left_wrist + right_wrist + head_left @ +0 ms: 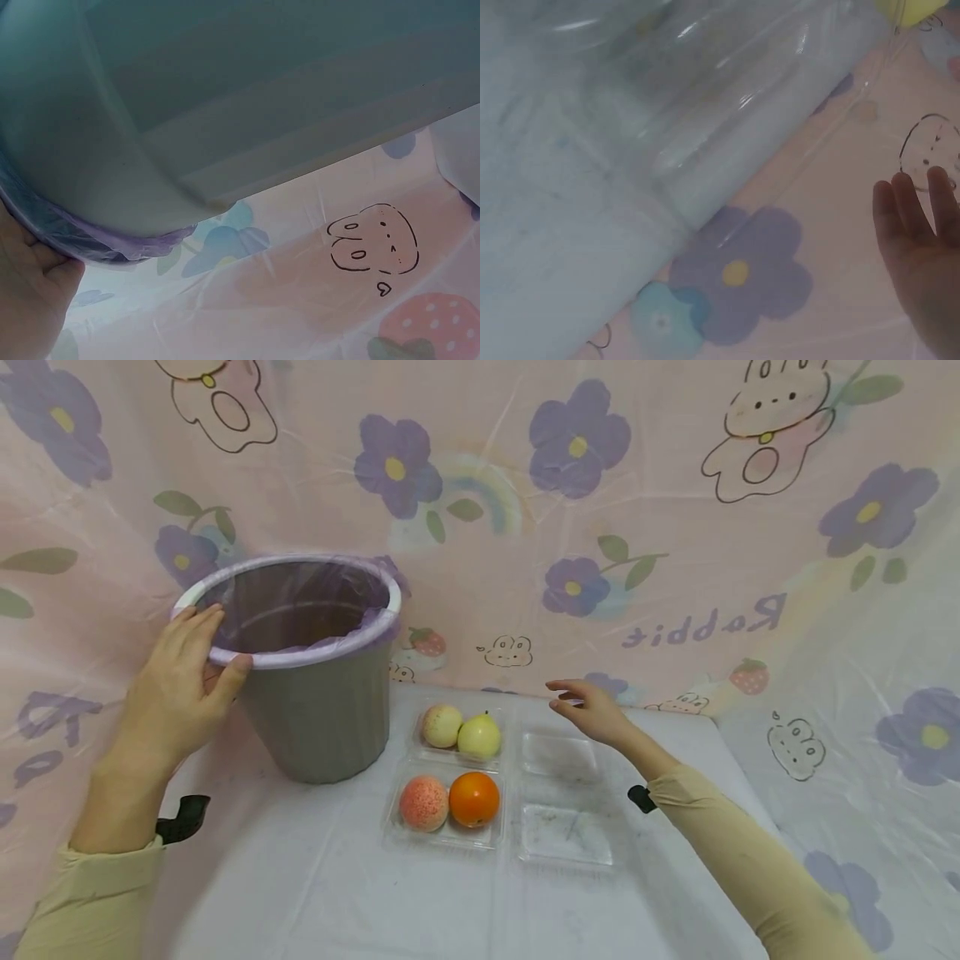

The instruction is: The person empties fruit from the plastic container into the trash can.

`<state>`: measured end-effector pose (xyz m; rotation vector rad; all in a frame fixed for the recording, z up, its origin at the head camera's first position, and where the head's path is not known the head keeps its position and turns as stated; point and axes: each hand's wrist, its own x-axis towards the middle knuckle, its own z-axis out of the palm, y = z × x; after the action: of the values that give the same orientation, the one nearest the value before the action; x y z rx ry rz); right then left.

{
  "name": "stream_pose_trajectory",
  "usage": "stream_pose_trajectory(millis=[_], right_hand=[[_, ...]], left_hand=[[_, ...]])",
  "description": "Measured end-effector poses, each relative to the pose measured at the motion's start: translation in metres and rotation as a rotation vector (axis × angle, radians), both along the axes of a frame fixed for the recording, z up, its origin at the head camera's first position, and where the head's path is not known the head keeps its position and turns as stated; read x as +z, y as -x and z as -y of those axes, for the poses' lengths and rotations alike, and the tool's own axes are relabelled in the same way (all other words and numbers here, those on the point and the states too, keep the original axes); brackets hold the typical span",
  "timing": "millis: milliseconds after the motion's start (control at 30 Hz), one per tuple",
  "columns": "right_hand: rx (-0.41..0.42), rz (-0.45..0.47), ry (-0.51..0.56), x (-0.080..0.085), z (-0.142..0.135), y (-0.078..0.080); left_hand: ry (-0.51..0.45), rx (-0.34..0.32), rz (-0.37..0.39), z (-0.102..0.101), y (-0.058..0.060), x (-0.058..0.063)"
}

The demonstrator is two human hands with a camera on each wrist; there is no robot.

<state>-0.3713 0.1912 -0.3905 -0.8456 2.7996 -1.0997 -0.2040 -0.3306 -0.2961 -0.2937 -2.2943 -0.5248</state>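
My left hand (167, 697) grips the white rim of a grey trash bin (322, 718), fingers over the edge and thumb at the near side. The left wrist view shows that hand (34, 289) at the lined rim, the bin's grey wall (300, 97) filling most of the picture. My right hand (596, 714) hovers with fingers extended and nothing held, by the clear plastic lids or trays (566, 860). In the right wrist view the hand (922, 251) is at the right edge, apart from the clear plastic (727, 97).
Left of the right hand, clear containers (442, 842) hold a pink peach (423, 803), an orange (474, 799), a yellow-green pear (480, 737) and a pale speckled fruit (442, 727). A purple bag (378, 627) lines the bin. A printed curtain (480, 568) stands behind the white-covered table (337, 893).
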Motion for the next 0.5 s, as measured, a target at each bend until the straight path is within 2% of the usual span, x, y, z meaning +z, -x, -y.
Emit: stream_pose_trajectory(millis=[233, 500], right_hand=[[0.055, 0.047, -0.093, -0.003, 0.031, 0.013], [0.123, -0.005, -0.213, -0.007, 0.06, 0.031]], left_hand=[[-0.004, 0.007, 0.018, 0.0, 0.0, 0.0], [-0.008, 0.006, 0.028, 0.001, 0.0, 0.0]])
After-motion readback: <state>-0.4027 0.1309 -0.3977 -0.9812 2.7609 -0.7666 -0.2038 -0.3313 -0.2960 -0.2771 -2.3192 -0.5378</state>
